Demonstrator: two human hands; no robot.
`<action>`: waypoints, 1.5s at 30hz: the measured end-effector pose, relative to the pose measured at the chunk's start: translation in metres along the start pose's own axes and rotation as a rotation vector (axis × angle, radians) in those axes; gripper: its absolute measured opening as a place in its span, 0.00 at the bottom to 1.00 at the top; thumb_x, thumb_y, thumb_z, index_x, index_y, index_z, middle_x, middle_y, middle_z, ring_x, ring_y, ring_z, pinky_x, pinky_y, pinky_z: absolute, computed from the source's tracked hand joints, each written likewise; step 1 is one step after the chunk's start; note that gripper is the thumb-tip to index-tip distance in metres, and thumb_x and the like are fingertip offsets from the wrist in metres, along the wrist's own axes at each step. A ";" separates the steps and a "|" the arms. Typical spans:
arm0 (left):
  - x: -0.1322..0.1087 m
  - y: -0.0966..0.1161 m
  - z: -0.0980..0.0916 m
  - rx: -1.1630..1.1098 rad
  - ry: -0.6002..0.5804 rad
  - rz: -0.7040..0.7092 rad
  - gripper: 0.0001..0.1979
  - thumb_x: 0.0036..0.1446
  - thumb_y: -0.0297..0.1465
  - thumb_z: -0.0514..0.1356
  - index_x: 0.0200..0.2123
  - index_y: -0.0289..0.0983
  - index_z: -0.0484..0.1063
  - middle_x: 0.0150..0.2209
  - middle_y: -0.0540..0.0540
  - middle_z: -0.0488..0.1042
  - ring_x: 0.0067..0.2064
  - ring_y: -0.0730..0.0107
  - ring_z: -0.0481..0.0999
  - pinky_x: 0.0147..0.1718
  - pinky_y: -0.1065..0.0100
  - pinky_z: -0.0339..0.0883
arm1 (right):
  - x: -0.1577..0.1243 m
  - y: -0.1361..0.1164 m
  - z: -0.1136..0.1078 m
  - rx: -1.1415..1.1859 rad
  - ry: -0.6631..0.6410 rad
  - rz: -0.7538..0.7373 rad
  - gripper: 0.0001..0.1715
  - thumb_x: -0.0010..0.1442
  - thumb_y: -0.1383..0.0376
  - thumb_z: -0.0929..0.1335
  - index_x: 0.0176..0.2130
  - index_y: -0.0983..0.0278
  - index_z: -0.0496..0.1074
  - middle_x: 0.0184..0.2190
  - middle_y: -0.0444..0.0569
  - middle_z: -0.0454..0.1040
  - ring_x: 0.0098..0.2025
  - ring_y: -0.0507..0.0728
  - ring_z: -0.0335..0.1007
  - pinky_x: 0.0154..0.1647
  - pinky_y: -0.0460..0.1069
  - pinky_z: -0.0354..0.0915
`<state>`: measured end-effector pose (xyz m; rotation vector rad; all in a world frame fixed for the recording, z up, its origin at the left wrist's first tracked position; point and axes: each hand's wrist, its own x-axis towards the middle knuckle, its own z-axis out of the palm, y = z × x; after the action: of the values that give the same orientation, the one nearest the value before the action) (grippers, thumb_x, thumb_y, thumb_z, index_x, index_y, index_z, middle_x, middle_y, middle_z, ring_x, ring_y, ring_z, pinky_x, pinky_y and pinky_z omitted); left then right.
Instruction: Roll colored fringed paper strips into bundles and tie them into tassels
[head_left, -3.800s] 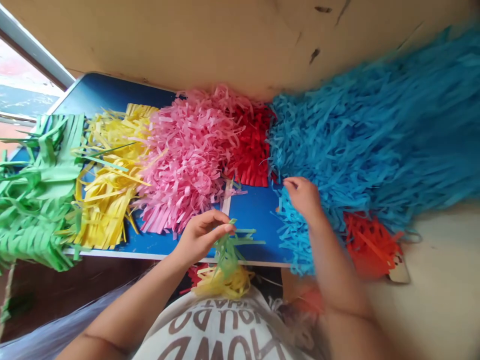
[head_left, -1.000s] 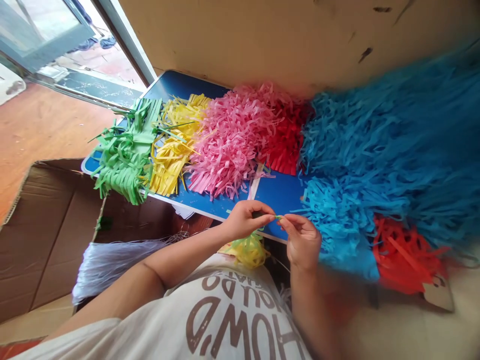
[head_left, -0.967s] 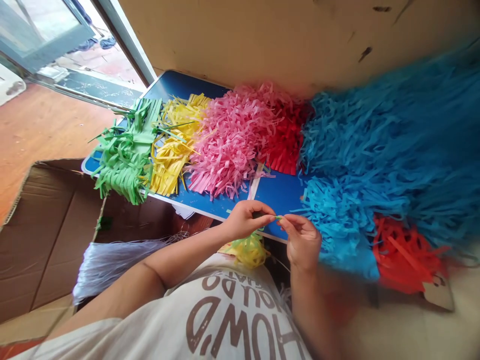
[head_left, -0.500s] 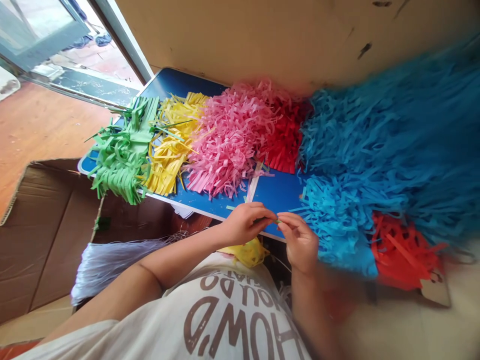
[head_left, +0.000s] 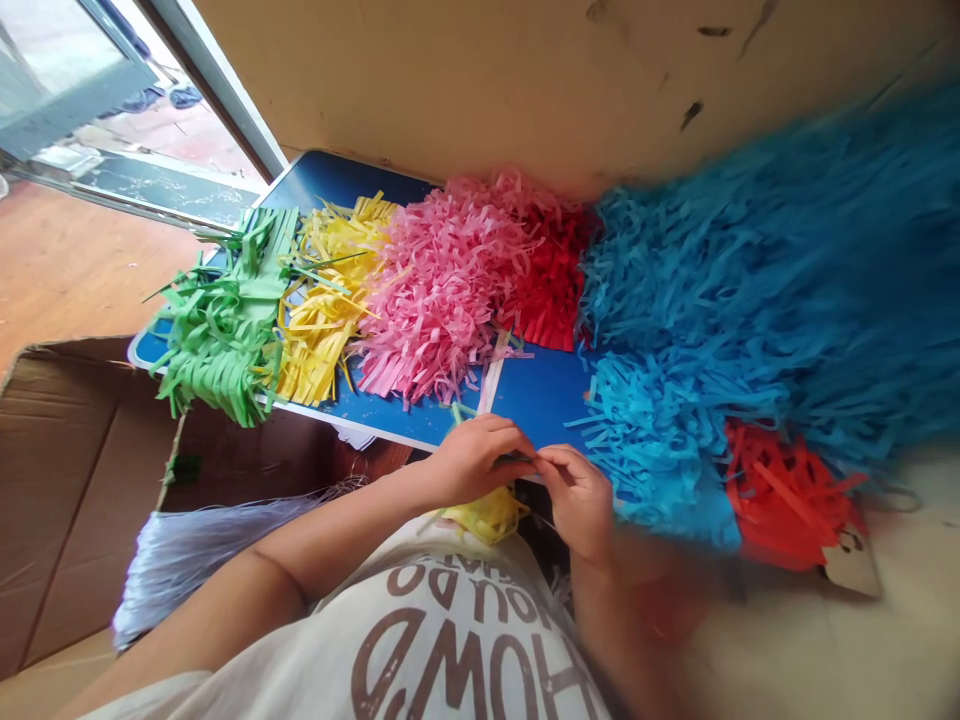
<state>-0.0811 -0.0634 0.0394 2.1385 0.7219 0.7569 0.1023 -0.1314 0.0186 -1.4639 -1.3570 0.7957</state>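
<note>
Two bare hands are meeting over the near edge of a blue tabletop [head_left: 540,395], and everything around them is spreading out from left to right. A brown cardboard box [head_left: 67,450] is standing open at the far left, with a pale bundle of fine white strands [head_left: 202,545] lying along its near side. On the tabletop, a green fringed paper sheaf [head_left: 221,320] is hanging over the edge, touching a yellow fringed paper sheaf [head_left: 322,340]. A pink fringed paper heap [head_left: 427,300] is crowding against that and overlapping a red fringed paper sheaf [head_left: 547,280].

The left hand [head_left: 476,462] is curling closed, its fingertips meeting those of the right hand [head_left: 577,500], which is also curled. Together they are pinching a thin paper strip [head_left: 525,462], whose colour is too small to tell. A crumpled yellow paper bunch [head_left: 487,515] is sitting just below the hands, against a white printed T-shirt [head_left: 450,640].

Further right, a light blue fringed paper sheaf [head_left: 652,440] is lying under a large deep blue fringed paper mass [head_left: 787,270], beside an orange-red fringed paper sheaf [head_left: 780,500] and a small tan card tag [head_left: 851,565].
</note>
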 end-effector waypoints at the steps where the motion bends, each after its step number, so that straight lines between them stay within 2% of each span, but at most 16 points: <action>1: -0.001 0.001 0.000 -0.034 0.008 -0.024 0.10 0.64 0.36 0.59 0.36 0.36 0.75 0.34 0.44 0.79 0.37 0.70 0.76 0.38 0.71 0.66 | -0.001 -0.002 -0.001 -0.011 0.002 -0.009 0.09 0.62 0.61 0.70 0.31 0.60 0.76 0.31 0.46 0.77 0.34 0.53 0.73 0.38 0.48 0.69; 5: -0.001 0.004 0.005 -0.283 0.081 -0.237 0.11 0.60 0.37 0.63 0.32 0.34 0.76 0.31 0.45 0.79 0.32 0.73 0.75 0.34 0.73 0.66 | -0.007 -0.002 -0.004 0.095 0.006 0.018 0.06 0.61 0.60 0.70 0.34 0.60 0.76 0.32 0.46 0.77 0.35 0.54 0.74 0.38 0.48 0.70; 8: 0.000 0.006 0.016 -0.631 0.110 -0.452 0.16 0.54 0.42 0.67 0.32 0.32 0.76 0.28 0.46 0.77 0.29 0.74 0.74 0.30 0.74 0.66 | -0.011 0.003 -0.003 0.165 -0.009 0.038 0.07 0.61 0.60 0.71 0.38 0.59 0.78 0.36 0.47 0.78 0.38 0.55 0.75 0.40 0.50 0.72; 11: 0.000 0.007 0.027 -0.846 0.093 -0.525 0.19 0.50 0.44 0.69 0.32 0.32 0.76 0.27 0.46 0.77 0.28 0.74 0.74 0.29 0.73 0.67 | -0.015 0.008 -0.004 0.096 0.056 0.006 0.06 0.62 0.61 0.70 0.35 0.59 0.78 0.35 0.47 0.78 0.39 0.55 0.75 0.41 0.50 0.71; 14: -0.001 0.009 0.033 -0.665 0.129 -0.421 0.15 0.54 0.40 0.68 0.33 0.33 0.77 0.30 0.45 0.78 0.30 0.73 0.75 0.31 0.73 0.68 | -0.020 0.011 -0.007 0.041 0.107 -0.036 0.06 0.61 0.62 0.69 0.34 0.60 0.77 0.34 0.47 0.77 0.38 0.55 0.74 0.39 0.50 0.70; 17: 0.001 0.013 0.036 -0.376 0.154 -0.178 0.08 0.59 0.34 0.65 0.33 0.35 0.78 0.32 0.44 0.80 0.35 0.72 0.77 0.37 0.72 0.70 | -0.024 0.012 -0.008 -0.020 0.170 -0.076 0.06 0.62 0.63 0.68 0.34 0.60 0.76 0.33 0.47 0.76 0.37 0.55 0.73 0.39 0.50 0.70; 21: 0.005 0.017 0.048 -0.243 0.151 0.028 0.07 0.63 0.31 0.60 0.35 0.36 0.78 0.35 0.42 0.81 0.39 0.70 0.79 0.41 0.71 0.72 | -0.030 0.007 -0.010 -0.119 0.249 -0.119 0.06 0.62 0.66 0.67 0.35 0.60 0.75 0.33 0.47 0.77 0.37 0.55 0.74 0.39 0.50 0.70; 24: 0.007 0.016 0.054 -0.163 0.007 0.019 0.06 0.61 0.32 0.63 0.35 0.35 0.77 0.33 0.43 0.80 0.35 0.71 0.78 0.37 0.72 0.71 | -0.041 0.013 -0.024 -0.173 0.250 -0.145 0.08 0.63 0.67 0.66 0.37 0.59 0.76 0.34 0.47 0.78 0.38 0.55 0.75 0.41 0.51 0.70; 26: 0.006 0.012 0.052 -0.129 -0.096 -0.005 0.07 0.60 0.33 0.64 0.34 0.34 0.77 0.32 0.44 0.79 0.33 0.72 0.78 0.34 0.73 0.70 | -0.059 0.029 -0.041 -0.192 0.227 -0.105 0.08 0.63 0.66 0.67 0.39 0.58 0.77 0.36 0.48 0.79 0.40 0.56 0.75 0.44 0.52 0.71; 29: 0.007 0.003 0.043 -0.167 -0.174 -0.042 0.09 0.61 0.34 0.63 0.36 0.35 0.79 0.33 0.43 0.80 0.34 0.72 0.78 0.34 0.74 0.70 | -0.100 0.071 -0.063 -0.225 0.190 0.084 0.09 0.63 0.61 0.67 0.39 0.58 0.78 0.37 0.50 0.79 0.40 0.57 0.76 0.44 0.53 0.71; 32: 0.013 0.001 0.046 -0.268 -0.350 -0.057 0.12 0.62 0.36 0.62 0.38 0.34 0.81 0.33 0.42 0.79 0.35 0.71 0.78 0.35 0.74 0.70 | -0.134 0.109 -0.065 -0.305 0.119 0.284 0.10 0.59 0.58 0.69 0.37 0.61 0.77 0.41 0.54 0.78 0.44 0.61 0.74 0.48 0.56 0.68; 35: 0.020 0.007 0.078 -0.335 -0.562 -0.050 0.15 0.65 0.37 0.57 0.36 0.34 0.80 0.33 0.41 0.78 0.37 0.70 0.77 0.38 0.72 0.70 | -0.147 0.126 -0.053 -0.309 0.068 0.356 0.07 0.57 0.61 0.68 0.31 0.62 0.74 0.38 0.55 0.77 0.44 0.62 0.72 0.51 0.57 0.65; 39: 0.016 0.005 0.141 -0.390 -0.717 -0.122 0.18 0.64 0.41 0.56 0.36 0.34 0.78 0.49 0.36 0.75 0.44 0.67 0.76 0.31 0.75 0.70 | -0.147 0.124 -0.048 -0.210 0.083 0.399 0.08 0.61 0.63 0.63 0.35 0.62 0.71 0.30 0.47 0.75 0.33 0.56 0.72 0.38 0.50 0.65; 41: 0.010 -0.003 0.165 -0.444 -0.813 -0.231 0.22 0.63 0.47 0.55 0.35 0.33 0.76 0.52 0.35 0.72 0.41 0.68 0.76 0.27 0.75 0.70 | -0.149 0.122 -0.051 -0.144 0.105 0.428 0.10 0.62 0.61 0.62 0.36 0.62 0.70 0.27 0.45 0.74 0.29 0.54 0.71 0.32 0.48 0.64; 43: 0.007 -0.010 0.178 -0.528 -0.925 -0.356 0.25 0.60 0.51 0.56 0.33 0.33 0.74 0.47 0.38 0.74 0.36 0.71 0.75 0.26 0.75 0.69 | -0.153 0.121 -0.053 -0.072 0.117 0.446 0.14 0.64 0.57 0.62 0.34 0.63 0.70 0.24 0.43 0.73 0.24 0.52 0.69 0.27 0.46 0.63; 45: 0.007 -0.013 0.181 -0.588 -1.078 -0.436 0.25 0.59 0.52 0.57 0.32 0.34 0.72 0.37 0.43 0.75 0.31 0.74 0.73 0.26 0.75 0.67 | -0.158 0.118 -0.058 -0.004 0.120 0.445 0.20 0.65 0.52 0.61 0.32 0.63 0.71 0.20 0.41 0.71 0.20 0.51 0.65 0.22 0.44 0.59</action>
<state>0.0474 -0.1327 -0.0685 1.4397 0.2781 -0.4012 0.1702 -0.2895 -0.0943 -1.8164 -0.9532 0.9646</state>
